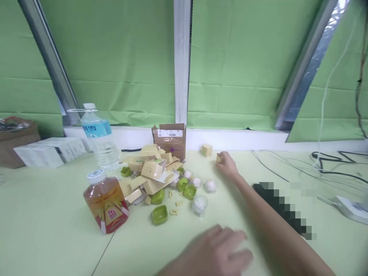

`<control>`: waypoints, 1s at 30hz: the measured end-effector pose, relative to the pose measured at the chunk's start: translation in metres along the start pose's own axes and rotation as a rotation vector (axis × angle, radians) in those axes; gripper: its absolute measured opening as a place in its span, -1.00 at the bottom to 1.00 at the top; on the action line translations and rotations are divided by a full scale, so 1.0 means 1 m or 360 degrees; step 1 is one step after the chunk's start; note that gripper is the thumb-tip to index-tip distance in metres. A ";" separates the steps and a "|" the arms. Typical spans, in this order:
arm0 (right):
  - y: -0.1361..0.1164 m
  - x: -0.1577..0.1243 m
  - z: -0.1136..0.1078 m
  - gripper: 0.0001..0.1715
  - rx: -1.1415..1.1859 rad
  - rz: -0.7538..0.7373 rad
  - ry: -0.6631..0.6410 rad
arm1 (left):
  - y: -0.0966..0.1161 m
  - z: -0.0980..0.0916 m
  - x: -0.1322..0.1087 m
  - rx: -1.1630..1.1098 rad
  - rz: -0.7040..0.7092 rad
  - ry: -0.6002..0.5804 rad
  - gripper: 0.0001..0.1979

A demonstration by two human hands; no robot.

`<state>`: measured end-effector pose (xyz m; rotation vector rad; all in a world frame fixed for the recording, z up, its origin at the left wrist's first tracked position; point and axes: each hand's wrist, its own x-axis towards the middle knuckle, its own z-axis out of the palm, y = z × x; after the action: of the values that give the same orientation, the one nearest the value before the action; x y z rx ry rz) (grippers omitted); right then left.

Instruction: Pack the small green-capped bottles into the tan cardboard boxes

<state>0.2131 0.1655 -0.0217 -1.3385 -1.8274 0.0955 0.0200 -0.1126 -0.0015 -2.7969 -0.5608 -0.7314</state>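
Note:
My right hand (pixel 226 163) reaches far across the pale green table and is closed around a small tan box (pixel 219 158). A second small tan box (pixel 206 150) stands just beyond it near the white sill. My left hand (pixel 221 251) hovers low at the near edge, blurred, fingers loosely spread and holding nothing. Between them, to the left, lies a heap of flattened tan cartons (pixel 151 170), green plastic caps (pixel 160 214) and clear cups with white contents (pixel 199 204).
An open brown cardboard box (pixel 170 138) stands behind the heap. A water bottle (pixel 99 138) and a bottle of amber drink (pixel 105 203) stand at the left, white boxes (pixel 48 151) beyond. Cables (pixel 330 165) and a white device (pixel 352 207) lie at the right.

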 end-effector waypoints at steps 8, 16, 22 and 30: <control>-0.066 -0.146 -0.076 -0.50 0.0747 -0.0033 -0.0072 | -0.012 -0.001 0.002 -0.0305 -0.0462 0.0249 -0.71; -0.102 -0.188 -0.115 -0.31 0.1287 0.0131 -0.0315 | 0.001 -0.005 0.003 -0.0227 -0.0618 0.0375 -0.54; -0.101 -0.187 -0.097 0.07 0.1392 -0.0002 -0.0422 | -0.001 0.002 0.017 -0.0701 -0.0813 0.0401 -0.40; -0.104 -0.191 -0.096 -0.19 0.0714 -0.0390 -0.0036 | -0.017 0.019 0.019 -0.1230 -0.1187 0.0789 -0.50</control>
<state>0.2117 -0.0724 -0.0180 -0.8004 -1.8366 0.3674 0.0367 -0.0859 -0.0067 -2.7499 -1.4876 -2.0923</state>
